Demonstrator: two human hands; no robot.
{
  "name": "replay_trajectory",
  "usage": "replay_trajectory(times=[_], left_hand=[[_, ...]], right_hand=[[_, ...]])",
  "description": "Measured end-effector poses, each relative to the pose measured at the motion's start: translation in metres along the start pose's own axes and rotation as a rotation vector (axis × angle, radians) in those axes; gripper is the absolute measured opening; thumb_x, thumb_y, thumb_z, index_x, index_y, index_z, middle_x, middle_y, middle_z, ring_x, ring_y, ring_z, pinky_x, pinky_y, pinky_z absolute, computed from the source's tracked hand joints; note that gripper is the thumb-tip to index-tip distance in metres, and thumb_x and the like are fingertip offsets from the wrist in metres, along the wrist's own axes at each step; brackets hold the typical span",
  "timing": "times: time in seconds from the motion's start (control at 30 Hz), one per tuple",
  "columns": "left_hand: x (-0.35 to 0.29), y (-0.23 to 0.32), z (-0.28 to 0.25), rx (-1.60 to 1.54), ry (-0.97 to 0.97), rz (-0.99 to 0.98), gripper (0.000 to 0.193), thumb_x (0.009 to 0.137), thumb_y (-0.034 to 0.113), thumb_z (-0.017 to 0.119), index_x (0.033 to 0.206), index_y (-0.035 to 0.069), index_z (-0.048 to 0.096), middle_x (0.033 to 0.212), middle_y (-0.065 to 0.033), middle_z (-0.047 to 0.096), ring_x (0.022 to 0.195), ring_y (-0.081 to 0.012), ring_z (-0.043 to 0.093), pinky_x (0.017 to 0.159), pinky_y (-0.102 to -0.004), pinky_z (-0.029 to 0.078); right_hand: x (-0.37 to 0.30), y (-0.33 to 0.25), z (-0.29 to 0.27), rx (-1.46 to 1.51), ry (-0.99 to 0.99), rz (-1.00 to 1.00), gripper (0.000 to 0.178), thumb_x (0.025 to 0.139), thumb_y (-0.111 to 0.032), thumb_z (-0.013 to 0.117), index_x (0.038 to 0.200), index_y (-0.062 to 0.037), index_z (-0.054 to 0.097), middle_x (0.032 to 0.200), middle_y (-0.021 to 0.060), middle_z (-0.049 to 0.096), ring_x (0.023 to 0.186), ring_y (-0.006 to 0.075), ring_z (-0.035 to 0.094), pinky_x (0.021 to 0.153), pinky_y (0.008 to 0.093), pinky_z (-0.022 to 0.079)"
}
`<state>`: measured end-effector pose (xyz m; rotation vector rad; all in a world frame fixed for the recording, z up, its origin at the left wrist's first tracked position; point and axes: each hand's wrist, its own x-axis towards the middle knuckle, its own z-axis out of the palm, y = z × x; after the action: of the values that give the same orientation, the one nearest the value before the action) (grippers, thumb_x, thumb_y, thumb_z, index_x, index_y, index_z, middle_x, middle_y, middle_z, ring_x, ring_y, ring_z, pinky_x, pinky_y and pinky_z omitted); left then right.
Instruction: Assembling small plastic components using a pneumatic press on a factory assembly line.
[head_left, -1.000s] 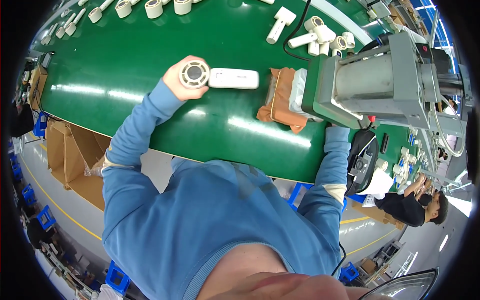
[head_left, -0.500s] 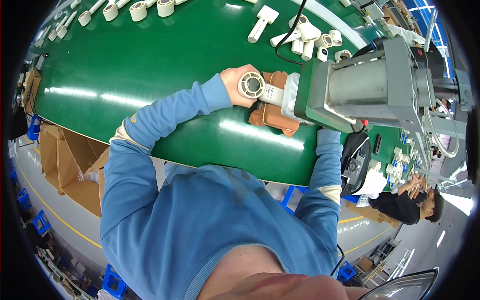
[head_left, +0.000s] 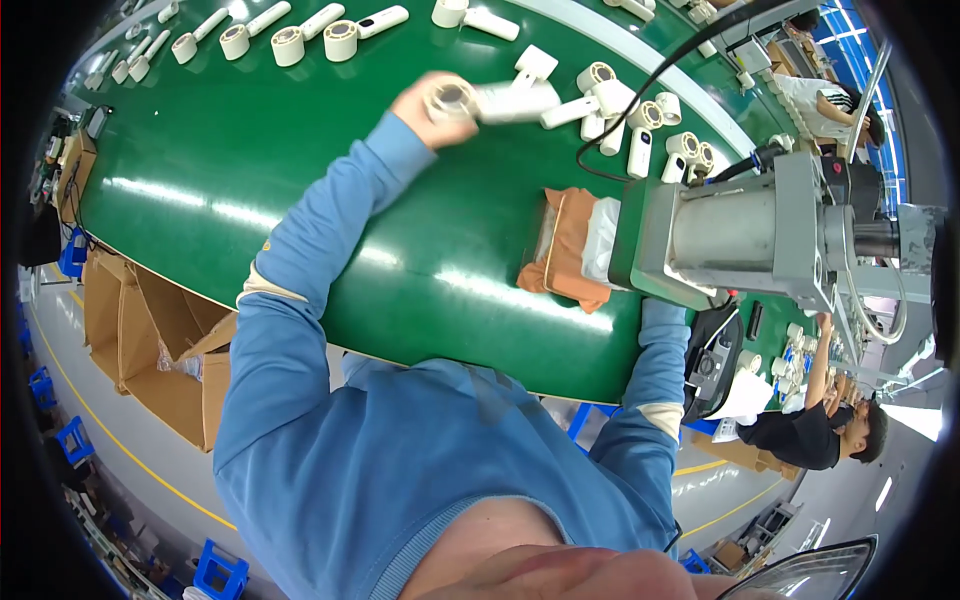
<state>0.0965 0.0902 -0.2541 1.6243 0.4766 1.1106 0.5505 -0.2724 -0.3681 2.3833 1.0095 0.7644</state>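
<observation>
My left hand (head_left: 430, 112) is wrapped round the round barrel of a white hair dryer (head_left: 515, 102), raised over the green table with its handle pointing right. Hand and dryer are slightly smeared by motion. To the right stands a pneumatic press (head_left: 725, 235) with a grey cylinder and a green plate. Beside that plate is a block wrapped in brown cloth (head_left: 572, 245), with white padding (head_left: 600, 240) against it; no dryer lies in it. My right sleeve (head_left: 662, 335) reaches up to the press, which hides my right hand.
Several white dryers (head_left: 340, 40) line the table's far edge. More lie in a heap (head_left: 610, 98) near the press, below a black cable (head_left: 640, 95). Cardboard boxes (head_left: 150, 350) stand at the left. A person in black (head_left: 800, 435) sits at the right.
My left hand has lifted the dryer out from the brown-clothed block and carried it away, up and to the left. My right arm stays by the press.
</observation>
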Motion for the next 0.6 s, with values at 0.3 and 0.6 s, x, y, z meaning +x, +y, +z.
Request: replay_trajectory(times=[0.3, 0.6], left_hand=[[0.082, -0.077, -0.085, 1.087, 0.567, 0.172, 0.064, 0.060, 0.020, 0.080, 0.114, 0.005, 0.051, 0.104, -0.0134, 0.060, 0.093, -0.0265, 0.061, 0.086, -0.0340, 0.048], [0.224, -0.134, -0.099, 1.388, -0.184, 0.224, 0.062, 0.065, 0.026, 0.076, 0.117, 0.001, 0.052, 0.111, -0.0182, 0.058, 0.101, -0.0298, 0.058, 0.091, -0.0372, 0.047]], right_hand=[[-0.043, 0.028, -0.066, -0.106, -0.005, -0.243, 0.072, 0.085, -0.063, 0.035, 0.140, -0.0165, 0.035, 0.135, 0.0107, 0.046, 0.114, 0.0324, 0.051, 0.091, 0.0555, 0.038], [-0.074, 0.027, -0.079, -0.913, 0.075, -0.537, 0.070, 0.086, -0.062, 0.035, 0.139, -0.0169, 0.035, 0.135, 0.0102, 0.047, 0.116, 0.0328, 0.049, 0.091, 0.0568, 0.038]])
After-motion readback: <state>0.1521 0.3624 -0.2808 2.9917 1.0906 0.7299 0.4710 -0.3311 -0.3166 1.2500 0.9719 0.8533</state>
